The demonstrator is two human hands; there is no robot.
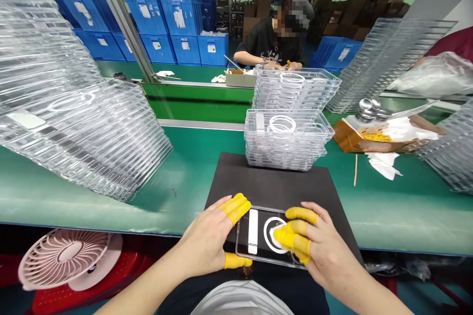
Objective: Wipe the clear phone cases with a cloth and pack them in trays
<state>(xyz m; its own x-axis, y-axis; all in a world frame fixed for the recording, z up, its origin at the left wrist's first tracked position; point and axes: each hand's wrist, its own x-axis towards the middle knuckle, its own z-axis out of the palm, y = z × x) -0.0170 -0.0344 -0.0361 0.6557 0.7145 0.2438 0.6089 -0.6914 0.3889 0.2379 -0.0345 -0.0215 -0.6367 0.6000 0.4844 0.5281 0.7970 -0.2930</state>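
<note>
A clear plastic case (259, 252) with a white ring and a white bar lies over the front of a black mat (236, 177). My left hand (205, 234) grips its left end, yellow-covered fingers at the far edge and thumb at the near edge. Over the ring, my right hand (320, 243) has its yellow-covered fingers closed on a small white wipe (273, 233), pressed against the case. Part of the wipe and the case's right end are hidden by that hand. Beyond, a stack of similar clear cases (286, 145) rests at the mat's far edge.
Tall leaning stacks of clear cases (111, 142) stand at left, with another stack (384, 59) at far right. A brown box (347, 138) holds white tissues and yellow finger cots, near a thin stick (355, 170). A person (275, 42) works opposite. A pink fan (70, 251) sits below the table.
</note>
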